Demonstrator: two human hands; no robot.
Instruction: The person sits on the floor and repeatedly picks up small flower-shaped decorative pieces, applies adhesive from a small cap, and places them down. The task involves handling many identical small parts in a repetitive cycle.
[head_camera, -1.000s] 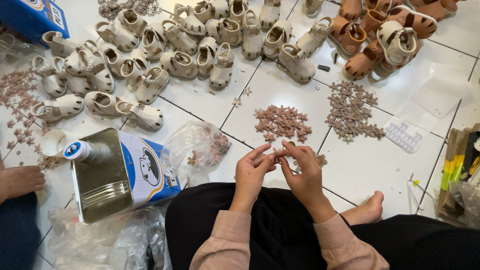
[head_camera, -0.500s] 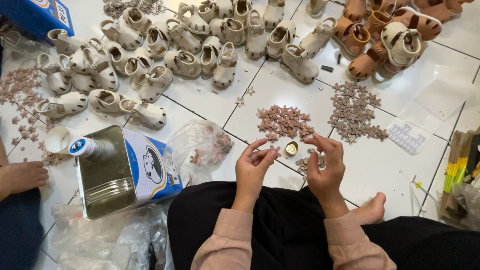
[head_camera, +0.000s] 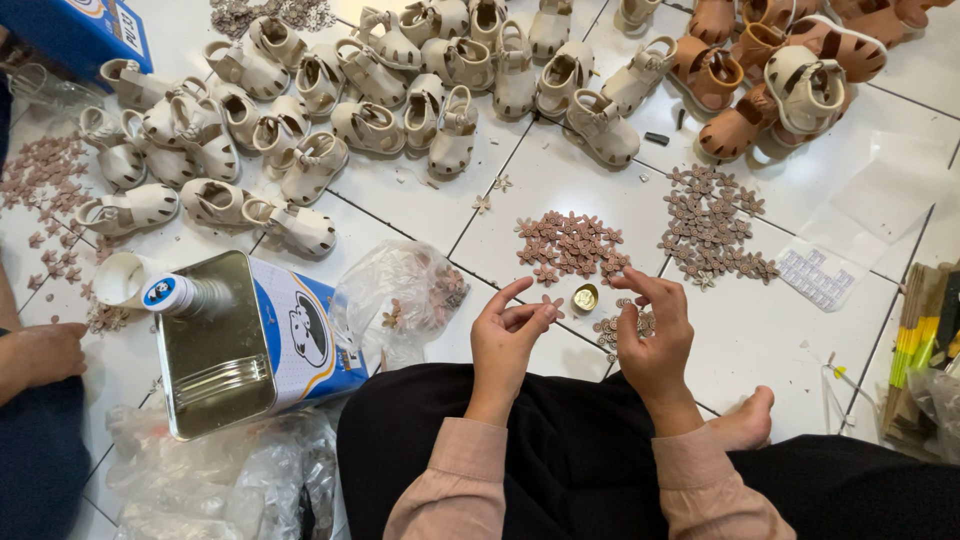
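- The person sits on the white tiled floor, both hands raised just above the lap, close together but not touching.
- The left hand has its fingers half curled, thumb and forefinger apart; whether a small piece sits in them I cannot tell.
- The right hand is loosely curled too, forefinger stretched forward over a small heap of flower pieces; I cannot tell if it pinches one.
- Between the two hands, on the tile, lies a small gold cap, just beside that heap.
- Further out are two spreads of brown flower-shaped pieces, one straight ahead and one to the right.
- Rows of small cream sandals fill the far floor, with tan sandals at the upper right.
- A square metal can lies tipped on its side to the left, next to a crumpled clear bag holding more pieces.
- Another person's hand rests at the far left.
- Risks, as I judge them: a wrist brushing the gold cap could knock it over or send it into the flowers; a careless sweep could mix the sorted spreads; the tipped can could leak if its cap is loose.
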